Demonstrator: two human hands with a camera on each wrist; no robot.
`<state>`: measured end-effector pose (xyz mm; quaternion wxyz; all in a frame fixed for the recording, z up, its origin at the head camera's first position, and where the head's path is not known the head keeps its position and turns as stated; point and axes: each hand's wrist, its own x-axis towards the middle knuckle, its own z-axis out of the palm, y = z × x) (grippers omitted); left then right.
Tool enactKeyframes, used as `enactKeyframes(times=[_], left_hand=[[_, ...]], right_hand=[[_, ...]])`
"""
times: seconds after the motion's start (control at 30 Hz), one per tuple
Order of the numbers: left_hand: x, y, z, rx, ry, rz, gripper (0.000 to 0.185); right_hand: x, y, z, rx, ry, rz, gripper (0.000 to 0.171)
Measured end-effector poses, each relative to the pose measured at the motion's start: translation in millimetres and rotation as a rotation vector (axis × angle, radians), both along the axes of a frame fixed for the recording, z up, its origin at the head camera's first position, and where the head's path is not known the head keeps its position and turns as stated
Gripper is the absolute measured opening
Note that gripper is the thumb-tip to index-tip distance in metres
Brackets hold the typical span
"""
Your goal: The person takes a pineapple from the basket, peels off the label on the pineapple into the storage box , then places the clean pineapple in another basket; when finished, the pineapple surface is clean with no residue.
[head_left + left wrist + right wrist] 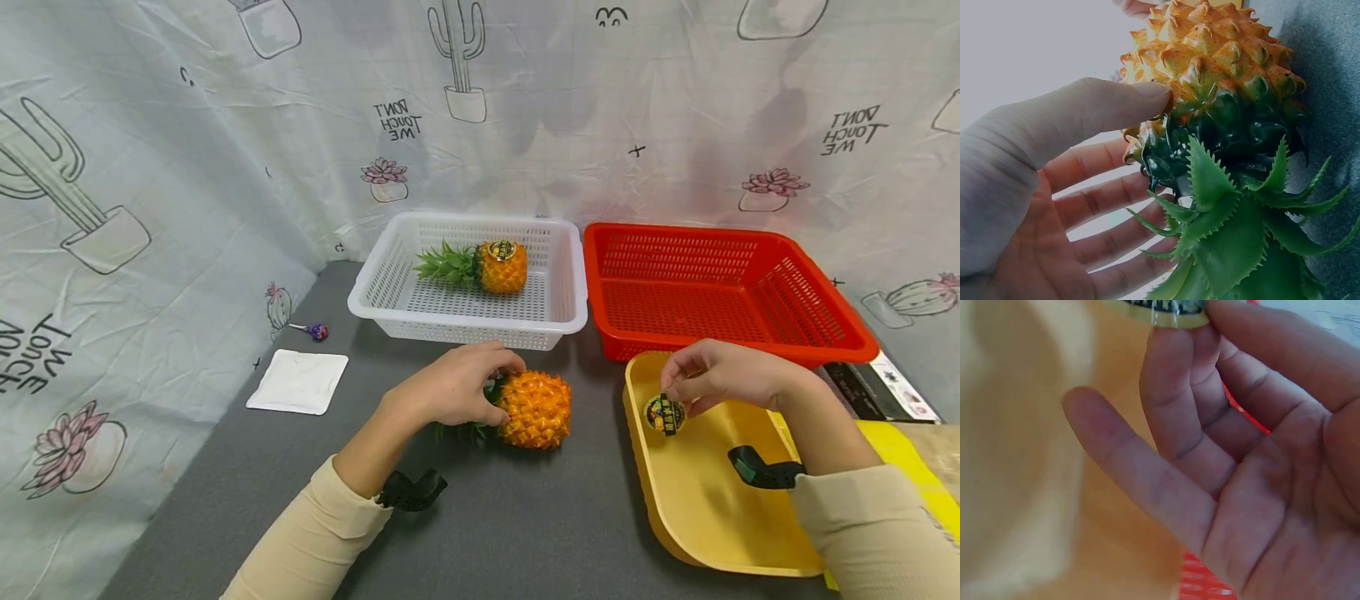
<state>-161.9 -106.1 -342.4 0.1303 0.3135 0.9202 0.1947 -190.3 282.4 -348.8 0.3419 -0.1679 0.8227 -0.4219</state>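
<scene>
Gripping pineapple point(534, 408) with left hand point(450, 387), right hand point(716, 375) pinching sticker point(664, 414)

You wear long cream sleeves point(315, 533) on both arms, ending just short of your bare hands. A black strap-on mount point(408, 490) sits at your left wrist, another black mount point(761, 468) at your right.

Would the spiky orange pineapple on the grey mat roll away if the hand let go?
Probably only a little: the spiky orange pineapple lies on its rounded side, but its green leafy crown should stop it. The knobbly skin likely grips well, as the left hand steadies it. It may be stiff, light plastic.
</scene>
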Motion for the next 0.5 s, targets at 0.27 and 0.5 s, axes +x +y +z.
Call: enactKeyframes(times=[0.27, 0.5], left_hand=[[0.6, 1, -0.8, 0.01, 0.002, 0.001, 0.06], [1.6, 1, -1.4, 0.012, 0.001, 0.004, 0.06]], right_hand=[[-1.3, -3, -21.7, 0.042, 0.058, -0.048, 0.018], [-0.3, -9, -29.7, 0.1, 0.114, -0.051, 0.014]])
